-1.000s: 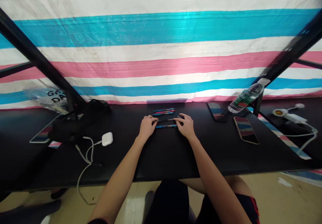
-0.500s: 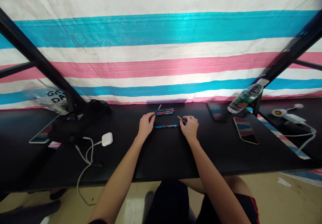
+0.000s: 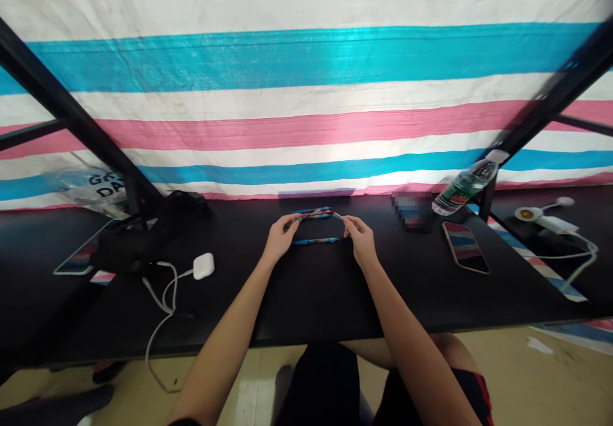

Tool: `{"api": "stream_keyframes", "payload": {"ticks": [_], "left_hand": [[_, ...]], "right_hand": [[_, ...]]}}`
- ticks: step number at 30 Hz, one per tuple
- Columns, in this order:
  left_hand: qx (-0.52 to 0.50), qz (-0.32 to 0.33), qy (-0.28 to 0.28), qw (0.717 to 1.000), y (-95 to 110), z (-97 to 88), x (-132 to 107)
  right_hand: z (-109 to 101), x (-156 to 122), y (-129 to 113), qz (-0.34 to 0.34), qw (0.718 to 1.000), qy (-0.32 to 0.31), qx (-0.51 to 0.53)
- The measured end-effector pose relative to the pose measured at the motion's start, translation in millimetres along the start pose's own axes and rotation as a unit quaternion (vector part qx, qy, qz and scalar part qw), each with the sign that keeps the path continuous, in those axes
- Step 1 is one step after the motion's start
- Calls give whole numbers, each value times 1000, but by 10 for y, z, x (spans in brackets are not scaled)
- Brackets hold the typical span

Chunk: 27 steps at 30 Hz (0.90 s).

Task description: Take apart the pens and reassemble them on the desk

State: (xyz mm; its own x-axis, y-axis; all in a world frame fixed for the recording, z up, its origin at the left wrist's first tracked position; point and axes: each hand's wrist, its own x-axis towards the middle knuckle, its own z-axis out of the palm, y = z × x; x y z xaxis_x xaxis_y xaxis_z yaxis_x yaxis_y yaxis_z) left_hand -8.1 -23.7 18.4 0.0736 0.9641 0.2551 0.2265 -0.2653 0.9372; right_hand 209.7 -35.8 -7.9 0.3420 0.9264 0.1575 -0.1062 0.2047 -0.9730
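Observation:
My left hand [image 3: 281, 237] is closed in a pinch on a slim pen part [image 3: 313, 213], which points up and to the right over the pens behind it. Opposite it, my right hand [image 3: 360, 237] pinches a short, pale pen part [image 3: 338, 216] whose tip slants toward the left one. The two parts are close, but whether they touch I cannot make out. Between and just below my hands, a blue pen [image 3: 316, 241] lies flat on the black table [image 3: 316, 298]. Several blue and red pens [image 3: 326, 212] lie side by side farther back, partly covered by the held part.
At right are a water bottle [image 3: 467, 186], a phone [image 3: 465, 247] and a blurred item [image 3: 412, 211]. To the left lie a white earbud case [image 3: 204, 266], cables [image 3: 173, 292] and a black bag [image 3: 129, 241]. A striped sheet [image 3: 306, 126] hangs behind, between black metal posts.
Both held parts have come closer together above the back pens. The left part has tipped from steep to nearly level, and my right hand has turned its part up and leftward.

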Motion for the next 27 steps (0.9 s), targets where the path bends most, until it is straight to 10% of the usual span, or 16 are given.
{"api": "stream_keyframes", "payload": {"ticks": [6, 27], "left_hand": [[-147, -62, 13, 987, -29, 34, 17], [-41, -78, -16, 996, 31, 33, -22]], "right_hand": [[25, 28, -7, 48, 990, -15, 134], [38, 21, -9, 81, 985, -86, 129]]}}
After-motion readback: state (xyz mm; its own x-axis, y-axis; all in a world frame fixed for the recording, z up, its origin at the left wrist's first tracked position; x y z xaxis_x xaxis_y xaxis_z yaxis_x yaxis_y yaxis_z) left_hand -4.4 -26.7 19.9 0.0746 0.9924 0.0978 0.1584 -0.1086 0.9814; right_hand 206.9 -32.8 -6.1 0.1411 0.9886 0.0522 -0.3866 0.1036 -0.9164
